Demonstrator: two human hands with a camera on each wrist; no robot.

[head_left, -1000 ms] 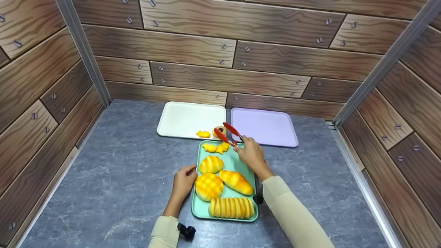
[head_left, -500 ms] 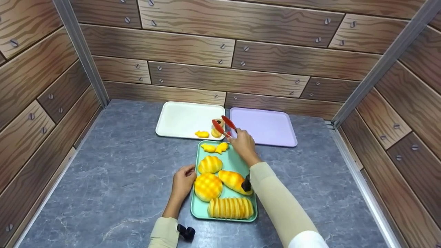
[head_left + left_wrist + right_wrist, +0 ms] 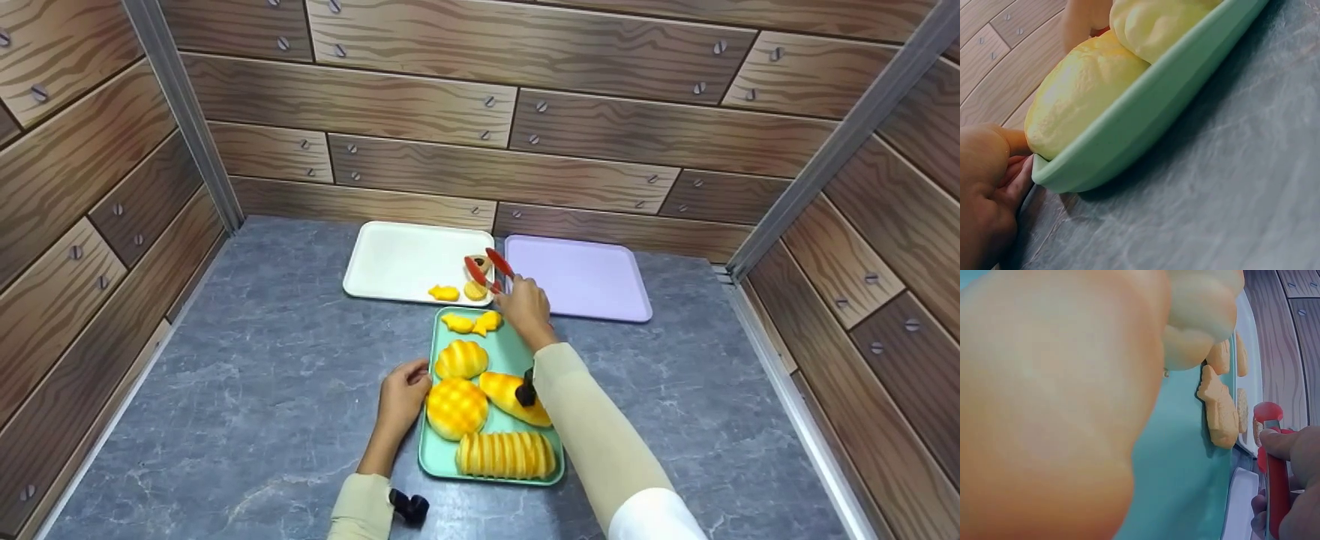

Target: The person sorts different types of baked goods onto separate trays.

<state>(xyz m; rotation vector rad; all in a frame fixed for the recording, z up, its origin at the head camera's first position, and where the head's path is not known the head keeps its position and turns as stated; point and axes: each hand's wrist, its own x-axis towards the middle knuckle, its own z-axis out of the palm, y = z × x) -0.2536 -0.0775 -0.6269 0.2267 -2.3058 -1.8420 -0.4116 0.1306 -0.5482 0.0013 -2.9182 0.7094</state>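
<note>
In the head view my right hand [image 3: 525, 306] holds red-tipped tongs [image 3: 477, 271] over the right end of the white tray [image 3: 390, 259]. The tong tips stand apart, one overlapping a brown ring-shaped piece [image 3: 480, 259] with a dark centre. A round yellow piece [image 3: 475, 291] and a fish-shaped piece [image 3: 444, 293] lie beside it. My left hand [image 3: 403, 391] grips the left rim of the green tray [image 3: 442, 466]; in the left wrist view its fingers [image 3: 1019, 183] pinch the rim beside a bread. The tongs' red handle [image 3: 1278, 495] shows in the right wrist view.
On the green tray lie a scalloped bun [image 3: 461, 359], a round checked bun [image 3: 457, 408], a long roll [image 3: 504, 391], a ridged loaf [image 3: 506, 455] and two fish-shaped pieces [image 3: 487, 322]. A purple tray [image 3: 581, 274] stands right of the white one. Wood-patterned walls [image 3: 420, 116] enclose the table.
My right hand and the tongs have moved away from me and slightly left. The ring-shaped piece sits farther back on the white tray, and the round yellow piece now shows. My left hand stays put.
</note>
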